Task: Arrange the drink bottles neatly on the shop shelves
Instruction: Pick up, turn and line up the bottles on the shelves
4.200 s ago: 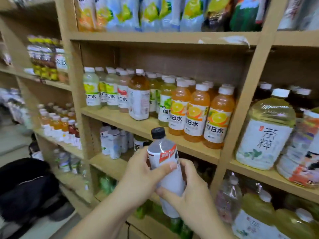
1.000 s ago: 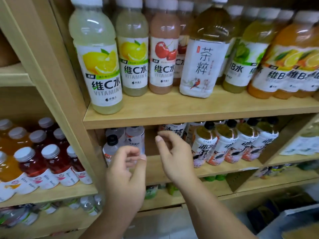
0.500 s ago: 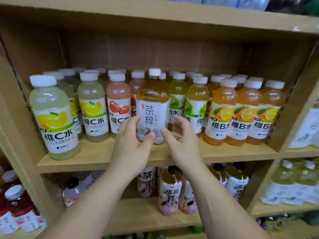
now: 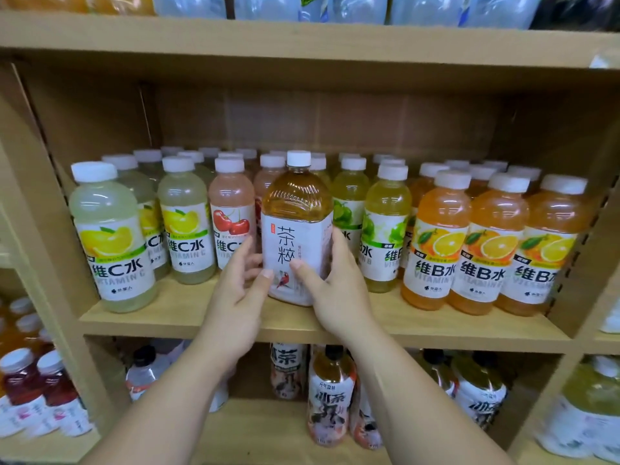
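Observation:
A large amber tea bottle [image 4: 297, 209] with a white cap and white label stands at the front middle of the wooden shelf [image 4: 335, 327]. My left hand [image 4: 240, 286] grips its lower left side, thumb on the label. My right hand [image 4: 330, 283] grips its lower right side, thumb on the label front. Around it stand rows of smaller bottles: yellow lemon bottles [image 4: 110, 236] at left, a pink cherry bottle [image 4: 231, 209], green lime bottles [image 4: 385, 223], and orange bottles [image 4: 436, 239] at right.
The shelf below holds black-capped tea bottles [image 4: 330, 394] and a clear black-capped bottle [image 4: 144, 370]. Red drinks [image 4: 23, 387] fill the left bay. Pale green bottles [image 4: 590, 407] stand at lower right. A wooden upright [image 4: 43, 229] divides the bays. More bottles line the top shelf.
Earlier I set a clear black-capped bottle on the lower shelf. Both hands then rose to the middle shelf and closed around the big tea bottle; the view moved closer.

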{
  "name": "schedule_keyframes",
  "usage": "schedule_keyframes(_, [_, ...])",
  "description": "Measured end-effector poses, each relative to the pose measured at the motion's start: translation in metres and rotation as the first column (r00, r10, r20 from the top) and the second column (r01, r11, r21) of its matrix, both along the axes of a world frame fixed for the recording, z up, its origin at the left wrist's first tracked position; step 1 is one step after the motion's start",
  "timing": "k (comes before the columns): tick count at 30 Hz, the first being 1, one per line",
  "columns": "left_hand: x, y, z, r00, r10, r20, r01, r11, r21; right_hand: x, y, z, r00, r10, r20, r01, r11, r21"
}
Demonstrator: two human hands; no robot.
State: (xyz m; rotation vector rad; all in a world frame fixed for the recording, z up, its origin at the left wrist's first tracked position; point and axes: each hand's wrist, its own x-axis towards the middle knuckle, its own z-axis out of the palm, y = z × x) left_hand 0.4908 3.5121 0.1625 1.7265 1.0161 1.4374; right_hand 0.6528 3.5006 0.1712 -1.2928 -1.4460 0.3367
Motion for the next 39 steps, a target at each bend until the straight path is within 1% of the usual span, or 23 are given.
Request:
schedule_keyframes(4, [-0.002, -0.007, 0.003, 0.992, -0.117, 0.039, 0.116, 0.993, 0.033, 0.0, -0.018, 0.0, 0.993, 0.117, 0.005, -0.117, 0.993, -0.018])
schedule_keyframes(8, [-0.001, -0.012, 0.011, 0.953, -0.29, 0.083, 0.289, 0.957, 0.023, 0.003, -0.043, 0.002, 0.972, 0.209, -0.109, -0.214, 0.976, -0.034])
schedule_keyframes(11, [-0.004, -0.021, 0.019, 0.916, -0.392, 0.085, 0.392, 0.92, 0.017, 0.003, -0.066, 0.006, 0.952, 0.22, -0.211, -0.232, 0.972, -0.033])
schedule_keyframes(14, [0.0, -0.034, 0.026, 0.868, -0.479, 0.13, 0.482, 0.876, 0.017, 0.005, -0.094, 0.01, 0.942, 0.209, -0.263, -0.229, 0.972, -0.05])
schedule_keyframes(18, [0.015, -0.054, 0.029, 0.81, -0.555, 0.188, 0.559, 0.829, 0.038, 0.014, -0.132, 0.01, 0.931, 0.169, -0.324, -0.186, 0.982, -0.021])
schedule_keyframes(21, [0.035, -0.072, 0.03, 0.798, -0.579, 0.166, 0.579, 0.814, 0.052, 0.029, -0.161, 0.01, 0.938, 0.112, -0.328, -0.124, 0.992, -0.014])
schedule_keyframes(26, [0.077, -0.102, 0.031, 0.749, -0.645, 0.152, 0.653, 0.757, -0.003, 0.065, -0.204, 0.005, 0.969, 0.03, -0.244, -0.047, 0.997, -0.065])
schedule_keyframes(30, [0.116, -0.128, 0.023, 0.741, -0.647, 0.18, 0.666, 0.743, -0.068, 0.105, -0.234, -0.003, 0.962, 0.029, -0.271, -0.063, 0.991, -0.115])
schedule_keyframes(32, [0.141, -0.141, 0.017, 0.748, -0.633, 0.197, 0.657, 0.748, -0.094, 0.131, -0.246, -0.007, 0.959, 0.026, -0.283, -0.069, 0.987, -0.144])
schedule_keyframes(35, [0.186, -0.162, 0.006, 0.781, -0.594, 0.196, 0.618, 0.781, -0.095, 0.175, -0.265, -0.014, 0.956, 0.028, -0.293, -0.081, 0.982, -0.17])
schedule_keyframes(39, [0.257, -0.198, -0.002, 0.783, -0.593, 0.191, 0.616, 0.781, -0.101, 0.245, -0.299, -0.023, 0.948, 0.018, -0.319, -0.076, 0.982, -0.172])
